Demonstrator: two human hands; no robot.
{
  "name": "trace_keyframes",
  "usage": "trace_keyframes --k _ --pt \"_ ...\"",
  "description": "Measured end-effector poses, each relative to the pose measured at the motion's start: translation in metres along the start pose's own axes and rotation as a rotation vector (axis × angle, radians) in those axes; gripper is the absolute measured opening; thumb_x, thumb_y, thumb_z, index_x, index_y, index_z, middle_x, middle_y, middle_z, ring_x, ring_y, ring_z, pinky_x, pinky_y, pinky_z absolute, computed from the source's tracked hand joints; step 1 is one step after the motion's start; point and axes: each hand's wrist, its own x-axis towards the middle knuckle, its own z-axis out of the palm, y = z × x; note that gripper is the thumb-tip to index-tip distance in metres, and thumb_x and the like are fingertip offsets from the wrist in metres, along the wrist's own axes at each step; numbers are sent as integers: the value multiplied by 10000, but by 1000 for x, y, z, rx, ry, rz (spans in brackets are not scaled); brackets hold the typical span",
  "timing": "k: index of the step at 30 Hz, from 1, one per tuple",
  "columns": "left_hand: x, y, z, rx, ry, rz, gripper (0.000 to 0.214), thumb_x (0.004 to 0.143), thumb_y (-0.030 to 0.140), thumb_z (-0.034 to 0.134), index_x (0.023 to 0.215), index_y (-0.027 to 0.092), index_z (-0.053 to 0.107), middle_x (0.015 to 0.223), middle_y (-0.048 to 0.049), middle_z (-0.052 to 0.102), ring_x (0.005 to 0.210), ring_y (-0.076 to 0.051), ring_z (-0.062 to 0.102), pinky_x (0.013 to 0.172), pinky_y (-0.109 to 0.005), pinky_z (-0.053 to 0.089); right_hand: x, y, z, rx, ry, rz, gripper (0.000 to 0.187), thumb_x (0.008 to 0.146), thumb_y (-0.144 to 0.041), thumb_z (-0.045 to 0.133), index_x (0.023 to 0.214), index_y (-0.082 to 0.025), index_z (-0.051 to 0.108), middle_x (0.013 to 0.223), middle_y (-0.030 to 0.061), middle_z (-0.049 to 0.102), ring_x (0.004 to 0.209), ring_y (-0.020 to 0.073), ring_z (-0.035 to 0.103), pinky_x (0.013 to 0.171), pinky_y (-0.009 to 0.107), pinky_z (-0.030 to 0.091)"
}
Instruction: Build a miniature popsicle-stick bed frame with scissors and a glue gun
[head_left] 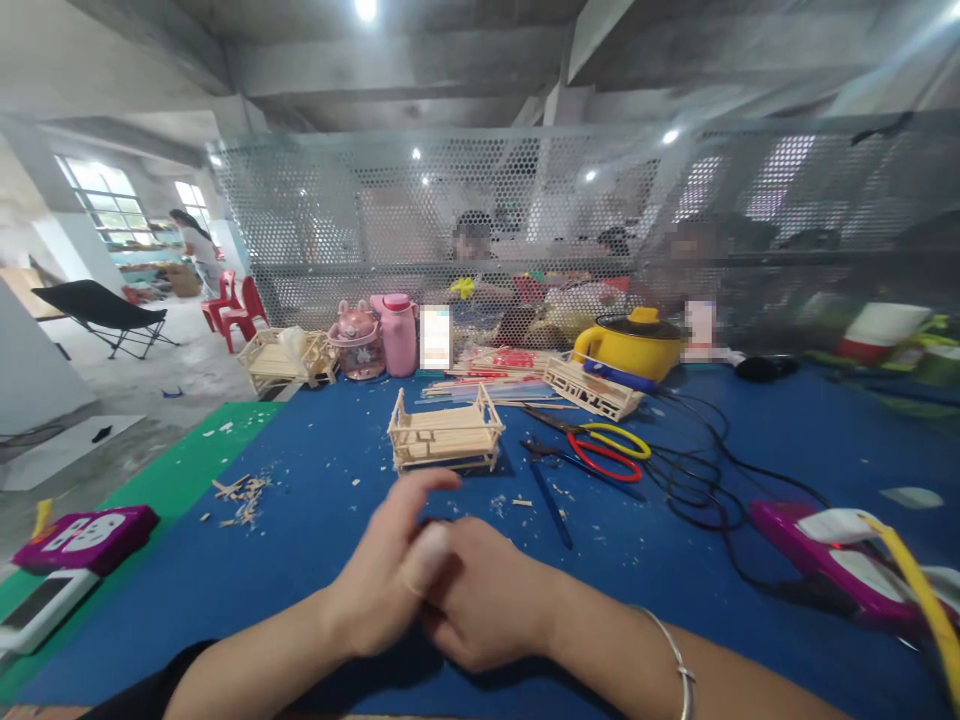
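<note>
Pale wooden stick-built model with railed sides: upright on the blue worktop, just beyond the hands and near the middle of the view.
Model's long axis: runs left to right across the person's view; one railed long side faces the hands, and posts rise at the far corners.
Left hand: laid against the other hand, index finger stretched toward the model's front edge; whether it touches the wood cannot be told.
Right hand: fingers curled under the left hand's thumb, a silver metal bangle on its forearm.
Grip: the two hands are pressed together; their inner sides are hidden, so whether either pinches anything cannot be told.
Left side: a broad stretch of blue separates the model from a loose heap of wood scraps; a green strip borders the worktop beyond.
Right side: room narrows at scissors with red and yellow loop handles and a slim blue tool; tangled black cables lie farther out.
Far edge: a grey perforated metal screen rises behind thin sticks and a yellow pot.
</note>
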Motion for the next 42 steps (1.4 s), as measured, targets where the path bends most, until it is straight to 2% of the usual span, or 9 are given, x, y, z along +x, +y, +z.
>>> trace_keyframes --k 2,3,9,15,23,26,29,35,42 --pt "11 13 2 55 -370 62 416 854 458 422 1172 227 559 1145 -83 611 1043 -257 545 938 -392 405 -2 -3 6 -40 -82 -82 100 719 -213 541 643 -180 597 659 25 637 628 157 520 555 290 355" --pt "16 18 2 46 -462 22 453 857 478 413 1207 220 539 1164 -86 610 1046 -255 555 929 -393 415 -4 -5 9 -58 -108 -102 106 707 -192 545 614 -180 595 629 23 631 611 156 514 553 295 355" --pt "30 27 -2 -242 -726 -110 637 846 622 308 1185 147 564 1154 -127 620 1054 -277 567 903 -398 438 -13 -15 13 14 65 -148 190 725 -134 523 833 -226 649 718 15 659 667 152 545 630 274 416" --pt "29 8 -9 -525 -275 -41 634 875 612 188 1186 190 546 1252 -95 551 1194 -259 462 1070 -417 264 -1 -2 -5 14 301 -56 174 792 -209 439 783 -157 605 878 90 614 837 193 498 758 339 416" --pt "26 51 -28 -605 -196 177 595 780 660 427 1202 247 501 1177 -97 552 1100 -249 510 911 -371 432 3 18 -1 38 110 168 144 810 -211 431 767 -161 559 804 54 591 759 166 490 708 305 361" --pt "41 49 -32 -355 163 251 401 747 431 641 1077 228 536 873 -31 574 768 -133 535 658 -228 447 4 15 0 27 94 171 126 790 -213 451 720 -161 542 777 37 587 736 148 486 726 297 341" --pt "60 20 -35 -175 568 245 278 755 413 629 701 198 462 565 54 376 501 -79 342 473 -200 316 3 13 -2 45 50 161 167 814 -222 435 690 -161 530 736 20 587 686 128 476 709 281 331" --pt "71 -49 -50 29 615 -5 463 862 513 388 525 204 320 491 37 329 467 -98 297 453 -246 265 -3 19 2 83 25 200 207 860 -235 427 705 -160 542 719 6 586 690 115 490 675 246 336" --pt "67 -79 -65 263 645 -101 332 903 396 352 656 198 454 554 32 406 516 -108 375 492 -230 304 -5 27 4 193 36 218 197 892 -283 464 832 -171 614 799 18 645 762 119 552 708 238 354"
